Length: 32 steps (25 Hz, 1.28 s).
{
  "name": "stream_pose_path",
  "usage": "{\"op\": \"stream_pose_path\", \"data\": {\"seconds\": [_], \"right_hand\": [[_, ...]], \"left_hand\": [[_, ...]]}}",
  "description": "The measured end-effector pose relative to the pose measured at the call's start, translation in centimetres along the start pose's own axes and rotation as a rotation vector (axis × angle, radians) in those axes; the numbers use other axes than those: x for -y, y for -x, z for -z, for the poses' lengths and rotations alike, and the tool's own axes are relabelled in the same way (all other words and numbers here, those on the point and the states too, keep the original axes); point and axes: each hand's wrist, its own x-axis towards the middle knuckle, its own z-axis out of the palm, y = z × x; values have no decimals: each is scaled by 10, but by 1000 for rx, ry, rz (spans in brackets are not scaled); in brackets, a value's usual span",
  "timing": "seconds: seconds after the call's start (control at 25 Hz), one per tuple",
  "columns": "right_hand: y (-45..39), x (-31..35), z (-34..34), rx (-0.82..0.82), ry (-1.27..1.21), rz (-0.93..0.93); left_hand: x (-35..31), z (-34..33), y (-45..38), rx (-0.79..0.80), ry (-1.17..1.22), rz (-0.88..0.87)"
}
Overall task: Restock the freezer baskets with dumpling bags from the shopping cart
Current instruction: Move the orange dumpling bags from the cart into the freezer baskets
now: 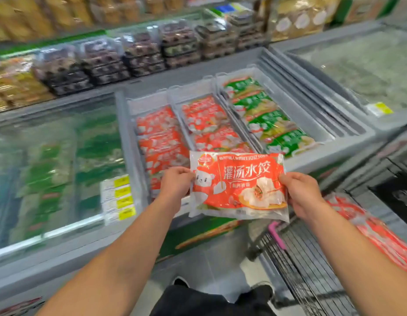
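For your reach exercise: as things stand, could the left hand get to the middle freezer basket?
Probably yes: the freezer lid is slid open above the middle basket, leaving it uncovered, though the left hand is holding the red dumpling bag.

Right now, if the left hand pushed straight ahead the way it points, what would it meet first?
Most likely the red bags in the left freezer basket, directly beyond the left hand, which grips the red dumpling bag; depth is unclear from one view.

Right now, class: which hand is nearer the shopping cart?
Right. The right hand holds the bag's edge just above the cart; the left hand grips the opposite edge, farther away.
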Motion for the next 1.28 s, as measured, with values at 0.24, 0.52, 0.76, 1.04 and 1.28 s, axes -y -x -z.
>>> {"op": "stream_pose_path", "data": {"seconds": [0.24,0.52,0.76,1.04,1.28], "right_hand": [[33,18,-127,173,140,61],[18,45,-188,247,218,88],[-51,46,-233,219,307,87],[-161,44,-279,204,559,118],[-214,32,-338,371,681,113]], "left_hand": [[19,116,-8,-175,-65,-63],[26,152,-48,-249,-11,-4],[11,131,-111,-284,-50,31],[24,59,-212,-273,-296,269],[14,54,-279,-468,-277,396]]}}
